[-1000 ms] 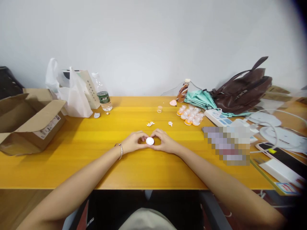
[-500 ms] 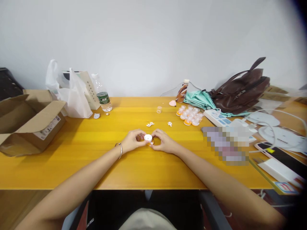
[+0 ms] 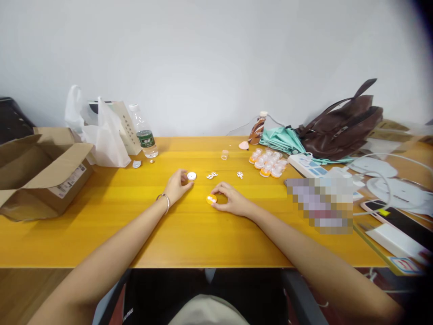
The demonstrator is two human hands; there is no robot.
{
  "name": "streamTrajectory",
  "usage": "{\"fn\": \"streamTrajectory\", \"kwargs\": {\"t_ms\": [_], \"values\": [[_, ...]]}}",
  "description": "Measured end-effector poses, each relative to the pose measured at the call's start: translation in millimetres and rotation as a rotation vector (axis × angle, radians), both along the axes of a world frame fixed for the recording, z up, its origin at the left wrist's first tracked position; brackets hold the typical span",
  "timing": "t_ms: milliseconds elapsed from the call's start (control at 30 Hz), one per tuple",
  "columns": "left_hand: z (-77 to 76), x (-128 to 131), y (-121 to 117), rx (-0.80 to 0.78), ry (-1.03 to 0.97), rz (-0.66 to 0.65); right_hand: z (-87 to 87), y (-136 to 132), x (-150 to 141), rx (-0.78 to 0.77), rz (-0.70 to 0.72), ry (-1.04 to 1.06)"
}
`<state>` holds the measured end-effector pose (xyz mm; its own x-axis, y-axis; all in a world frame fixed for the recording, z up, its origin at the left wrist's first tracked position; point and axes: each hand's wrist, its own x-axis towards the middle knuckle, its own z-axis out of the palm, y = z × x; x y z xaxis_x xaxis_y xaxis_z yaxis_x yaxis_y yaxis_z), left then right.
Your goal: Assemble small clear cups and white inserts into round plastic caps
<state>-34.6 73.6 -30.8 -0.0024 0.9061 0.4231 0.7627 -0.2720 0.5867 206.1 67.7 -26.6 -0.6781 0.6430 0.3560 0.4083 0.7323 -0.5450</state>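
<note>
My left hand (image 3: 177, 187) is at the middle of the table, thumb and fingers apart in a loose curve. Beside its fingertips a small round white disc (image 3: 191, 176) with a dark dot in its centre lies flat; whether the fingers still touch it is hard to tell. My right hand (image 3: 230, 199) pinches a small round orange piece (image 3: 211, 199) with white parts on its face, just above or on the wood. Beyond the hands lie small white perforated pieces (image 3: 212, 175) and another such piece (image 3: 240, 174).
A clear cup-like piece (image 3: 224, 155) and rows of orange-and-clear pieces (image 3: 267, 163) lie farther back. A cardboard box (image 3: 50, 176), plastic bag (image 3: 108, 142) and water bottle (image 3: 146, 140) stand left. Rightward are a brown bag (image 3: 341, 128), power strip (image 3: 306, 167), cables and a phone (image 3: 399, 221).
My hands have parted. My left hand has moved left and away from me with the white disc, which now lies on the table. My right hand keeps the orange piece in nearly the same place.
</note>
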Motion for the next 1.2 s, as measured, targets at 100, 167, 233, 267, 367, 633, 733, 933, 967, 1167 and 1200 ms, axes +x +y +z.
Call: {"fn": "streamTrajectory", "kwargs": {"t_ms": [100,167,233,267,367,633,733,933,967,1167,1200], "values": [[1.8,1.9,-3.5,0.002,-0.006,-0.005,1.3,-0.6,0.5,-0.010,0.002,0.009],[3.6,2.6,-5.1,0.007,0.031,-0.027,1.8,-0.7,0.9,-0.016,0.006,0.012],[5.2,3.4,-6.4,0.002,0.051,-0.045,2.0,-0.8,1.2,-0.024,0.010,0.015],[5.9,3.9,-7.3,0.001,0.056,-0.052,2.1,-0.9,1.4,-0.029,0.011,0.017],[6.9,6.8,-11.2,0.034,0.084,-0.132,2.1,-1.0,1.7,-0.042,0.017,0.025],[2.3,9.2,-7.9,0.055,0.216,-0.130,3.2,-0.9,1.6,-0.052,0.015,0.029],[2.6,6.5,1.4,0.041,0.247,-0.064,4.4,-1.6,2.1,-0.052,0.015,0.027],[4.8,11.9,29.4,0.016,0.295,-0.022,1.6,-0.1,3.1,-0.050,0.014,0.029],[4.8,14.0,35.3,0.010,0.297,-0.012,0.7,0.5,3.3,-0.052,0.014,0.027],[4.6,23.8,59.0,0.000,0.276,0.021,-2.1,2.1,4.0,-0.060,0.016,0.017],[4.4,24.3,59.3,0.003,0.268,0.023,-1.8,1.9,4.0,-0.061,0.016,0.016]]}}
